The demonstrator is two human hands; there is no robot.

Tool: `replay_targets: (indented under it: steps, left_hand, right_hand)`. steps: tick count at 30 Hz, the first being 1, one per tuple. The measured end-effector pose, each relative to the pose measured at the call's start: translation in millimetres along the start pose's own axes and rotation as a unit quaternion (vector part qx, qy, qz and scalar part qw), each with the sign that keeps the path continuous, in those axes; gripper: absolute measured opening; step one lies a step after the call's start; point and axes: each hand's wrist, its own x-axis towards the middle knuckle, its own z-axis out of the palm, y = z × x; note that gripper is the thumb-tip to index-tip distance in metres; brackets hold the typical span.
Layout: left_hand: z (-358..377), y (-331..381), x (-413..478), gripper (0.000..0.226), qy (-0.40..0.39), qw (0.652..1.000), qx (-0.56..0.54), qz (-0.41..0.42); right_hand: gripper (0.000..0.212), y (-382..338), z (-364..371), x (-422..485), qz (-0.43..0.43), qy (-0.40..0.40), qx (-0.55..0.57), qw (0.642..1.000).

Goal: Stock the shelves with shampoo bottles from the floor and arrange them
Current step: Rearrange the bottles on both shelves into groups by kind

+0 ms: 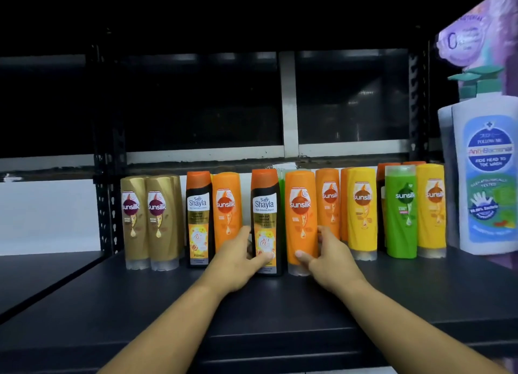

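A dark, matte metal shelf (168, 303) carries a row of upright plastic shampoo bottles, set well back from its near edge.

The left hand (238, 257) grips the lower part of a black Shayla bottle (265, 205). This bottle is tall and flat-faced, with an orange cap on top and a glossy white-and-yellow label. The thumb lies across its front near the base and the fingers curl behind its left side.

Just to its right stands an orange Sunsilk bottle (300, 205), smooth and round-shouldered, resting on its clear cap. The right hand (328, 257) holds it low down, thumb on the front and fingers curled round its right side. Both bottles appear to rest on the shelf a little nearer than the others, though the hands hide part of their bases.

To the left are a second orange bottle (227, 205), a second Shayla bottle (198, 214) and, at the end of the row, two gold bottles (134, 219) with a metallic sheen. To the right come more orange bottles, a yellow bottle (361, 205), a green bottle (400, 208) with a translucent cap on top, and another yellow one.

At the far right stands a large white pump bottle (487, 177) with a teal pump and a blue label. Above it is a blurred purple pack (476, 31).
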Motion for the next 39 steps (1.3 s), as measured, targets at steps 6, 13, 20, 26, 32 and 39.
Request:
replay_targets:
  steps: [6, 13, 20, 26, 32, 39]
  left_hand:
    - [-5, 2, -9, 0.051, 0.007, 0.999, 0.048, -0.008]
    - [-48, -10, -32, 0.037, -0.028, 0.996, 0.085, -0.020]
    - [-95, -42, -74, 0.051, -0.137, 0.974, 0.164, -0.076]
    - [-97, -48, -75, 0.045, -0.136, 0.969, 0.194, -0.072]
    - [-100, -49, -44, 0.035, 0.106, 0.987, 0.103, -0.064]
    - [-88, -51, -8, 0.054, 0.171, 0.983, -0.050, -0.048]
  right_hand:
    - [0.083, -2, 0, 1, -0.041, 0.125, -0.035, 0.991]
    - [0.024, -19, 6, -20, -0.223, -0.095, -0.048, 0.969]
    - [0.052, -53, 29, -31, -0.200, -0.360, -0.189, 0.892]
    - [0.059, -66, 49, -34, -0.175, -0.382, -0.215, 0.882]
    - [0.064, -95, 83, -26, -0.134, -0.159, -0.007, 0.978]
    - [0.080, -107, 136, 9, -0.058, -0.053, 0.126, 0.989]
